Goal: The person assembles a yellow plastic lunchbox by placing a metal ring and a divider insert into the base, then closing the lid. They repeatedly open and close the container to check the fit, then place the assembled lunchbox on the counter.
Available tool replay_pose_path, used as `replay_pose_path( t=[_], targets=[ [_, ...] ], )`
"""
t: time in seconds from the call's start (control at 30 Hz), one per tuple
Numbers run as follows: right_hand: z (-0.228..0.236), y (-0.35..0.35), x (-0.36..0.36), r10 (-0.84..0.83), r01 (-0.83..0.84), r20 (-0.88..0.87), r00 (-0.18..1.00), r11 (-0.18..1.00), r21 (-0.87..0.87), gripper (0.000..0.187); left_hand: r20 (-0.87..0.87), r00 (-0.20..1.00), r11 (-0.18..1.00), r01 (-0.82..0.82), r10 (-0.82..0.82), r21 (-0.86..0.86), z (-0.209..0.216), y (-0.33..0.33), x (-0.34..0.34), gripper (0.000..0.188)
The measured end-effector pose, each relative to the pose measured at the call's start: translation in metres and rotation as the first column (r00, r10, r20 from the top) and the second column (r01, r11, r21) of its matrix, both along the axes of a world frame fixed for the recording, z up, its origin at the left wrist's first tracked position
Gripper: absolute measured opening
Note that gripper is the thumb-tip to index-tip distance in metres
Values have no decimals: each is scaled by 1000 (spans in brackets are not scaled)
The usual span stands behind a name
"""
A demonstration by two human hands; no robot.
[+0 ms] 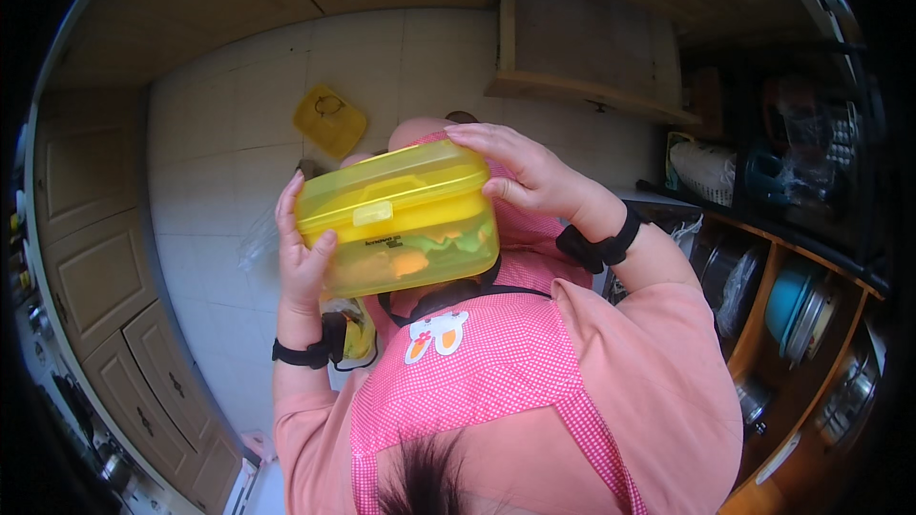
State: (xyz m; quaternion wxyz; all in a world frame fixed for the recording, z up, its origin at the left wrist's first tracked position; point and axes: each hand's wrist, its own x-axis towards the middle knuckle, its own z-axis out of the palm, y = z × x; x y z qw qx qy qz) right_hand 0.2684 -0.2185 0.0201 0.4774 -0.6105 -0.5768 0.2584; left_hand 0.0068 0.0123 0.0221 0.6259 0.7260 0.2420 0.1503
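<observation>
Between my two hands I hold up a translucent yellow plastic storage box (pixel 405 246) with a clasp on its front side. Orange and green pieces show through its lower wall; what they are I cannot make out. My left hand (pixel 302 257) grips the box's left end, with the thumb on the front side. At the upper right corner my right hand (pixel 510 167) wraps round the edge, fingers on top and thumb on the side. The box is tilted in front of my pink checked apron (pixel 515 353).
On the tiled floor (pixel 229 114) lies a small yellow tray (pixel 329 122) with a dark ring-like thing in it. A drawer (pixel 592 86) stands pulled out at the far side. Shelves with a turquoise basin (pixel 790 300) and pans are on the right; wooden cabinets (pixel 95 277) line the left.
</observation>
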Motion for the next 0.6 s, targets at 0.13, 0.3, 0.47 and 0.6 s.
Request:
replay_pose_path(
  t=[0.13,0.3,0.47,0.6],
  targets=[
    [-3,1,-5,-33,33,-2,999,998,50,50,26,1000,999,-3,2,33,0,-1,0,66],
    [-5,-2,-9,-67,64,54,996,996,58,48,63,998,1000,-18,17,19,-1,-4,1,64],
    [1,1,-13,-65,64,-18,998,998,-7,50,95,993,998,-65,64,11,-2,-9,1,63],
    [16,-2,-12,-40,24,-139,990,993,-115,59,89,994,996,-65,60,58,-4,-8,-1,63]
  ],
)
